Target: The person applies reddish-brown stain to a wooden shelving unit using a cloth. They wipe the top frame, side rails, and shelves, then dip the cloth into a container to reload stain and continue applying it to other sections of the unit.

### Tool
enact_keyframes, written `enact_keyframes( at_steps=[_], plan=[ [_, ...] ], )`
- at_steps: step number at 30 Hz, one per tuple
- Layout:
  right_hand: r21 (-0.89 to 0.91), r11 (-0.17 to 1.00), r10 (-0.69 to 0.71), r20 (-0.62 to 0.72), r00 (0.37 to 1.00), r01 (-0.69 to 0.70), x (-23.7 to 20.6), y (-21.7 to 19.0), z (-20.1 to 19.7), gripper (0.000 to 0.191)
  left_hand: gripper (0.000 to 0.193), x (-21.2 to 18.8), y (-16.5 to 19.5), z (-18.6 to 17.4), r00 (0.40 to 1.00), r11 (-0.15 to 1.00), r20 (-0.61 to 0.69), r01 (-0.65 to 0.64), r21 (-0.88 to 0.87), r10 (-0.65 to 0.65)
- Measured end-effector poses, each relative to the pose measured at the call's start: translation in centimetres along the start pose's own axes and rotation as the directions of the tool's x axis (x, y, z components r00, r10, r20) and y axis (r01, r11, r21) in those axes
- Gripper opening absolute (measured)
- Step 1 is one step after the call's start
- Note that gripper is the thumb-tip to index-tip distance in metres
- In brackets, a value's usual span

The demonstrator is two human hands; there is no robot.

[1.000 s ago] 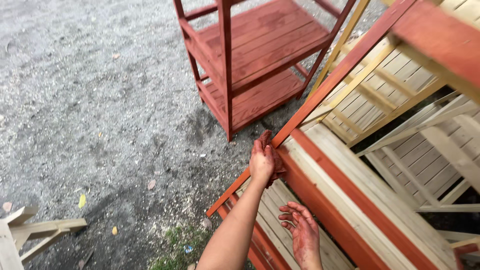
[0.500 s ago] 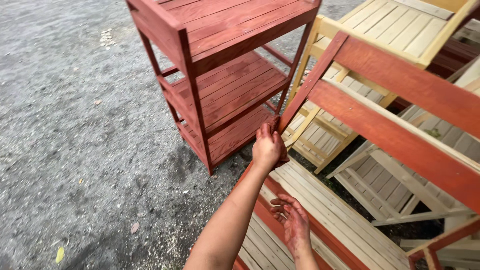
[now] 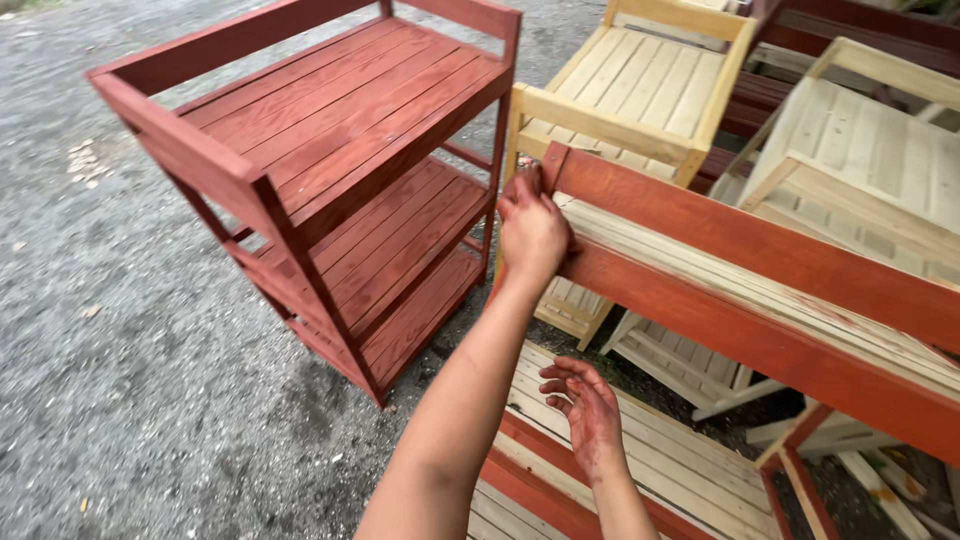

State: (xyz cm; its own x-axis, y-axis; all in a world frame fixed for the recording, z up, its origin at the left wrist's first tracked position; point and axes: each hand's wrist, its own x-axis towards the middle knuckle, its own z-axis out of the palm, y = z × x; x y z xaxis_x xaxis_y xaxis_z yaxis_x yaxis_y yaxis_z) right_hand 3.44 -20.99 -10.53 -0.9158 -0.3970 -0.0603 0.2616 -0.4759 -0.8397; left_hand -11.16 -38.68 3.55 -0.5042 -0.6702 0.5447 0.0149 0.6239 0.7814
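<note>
hand on the corner of a half-painted shelf

while the left hand [image 3: 533, 232] clasps the end corner of the half-painted shelf unit [image 3: 760, 270], red on its frame and bare on its slats, the right hand [image 3: 588, 412] hangs loose and empty below, fingers slack, stained red; a fully red shelf unit [image 3: 330, 170] stands just beside on the gravel [image 3: 110, 400]; unpainted shelves [image 3: 640, 90] crowd behind.

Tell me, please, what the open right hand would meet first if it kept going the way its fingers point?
The right hand points up and left, so it would probably first meet the left forearm; beyond stands the red-painted slatted wooden shelf rack. Depth is unclear.
</note>
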Motion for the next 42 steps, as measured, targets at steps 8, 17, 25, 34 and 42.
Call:
enact_keyframes(
  at_steps=[8, 17, 25, 34, 42],
  plan=[
    [-0.033, 0.995, -0.091, -0.057, 0.994, 0.089, 0.0, -4.3, -1.0, 0.031, 0.034, 11.4, 8.1, 5.2, 0.98, 0.945, 0.1, -0.138, -0.298, 0.175],
    [-0.053, 0.98, -0.2, -0.149, 0.968, 0.194, -2.8, -9.9, -6.4, 0.033, 0.052, 3.0, 7.0, -2.3, 0.925, 0.921, -0.078, -0.378, -0.095, 0.372],
    [-0.082, 0.973, -0.231, -0.217, 0.949, 0.218, -9.6, -14.4, -16.9, 0.033, 0.058, -2.3, 8.4, 4.9, 0.978, 0.918, -0.004, -0.193, 0.347, 0.208],
    [-0.074, 0.967, -0.254, -0.267, 0.93, 0.243, -17.8, -20.0, -29.8, 0.037, 0.076, -21.8, 24.1, 15.5, 0.889, 0.829, 0.132, -0.458, 0.32, 0.439],
    [-0.102, 0.955, -0.297, -0.303, 0.905, 0.279, -26.0, -23.9, -38.4, 0.038, 0.058, -37.8, 40.6, 21.5, 0.766, 0.802, 0.345, -0.595, 0.06, 0.542]
  ],
)
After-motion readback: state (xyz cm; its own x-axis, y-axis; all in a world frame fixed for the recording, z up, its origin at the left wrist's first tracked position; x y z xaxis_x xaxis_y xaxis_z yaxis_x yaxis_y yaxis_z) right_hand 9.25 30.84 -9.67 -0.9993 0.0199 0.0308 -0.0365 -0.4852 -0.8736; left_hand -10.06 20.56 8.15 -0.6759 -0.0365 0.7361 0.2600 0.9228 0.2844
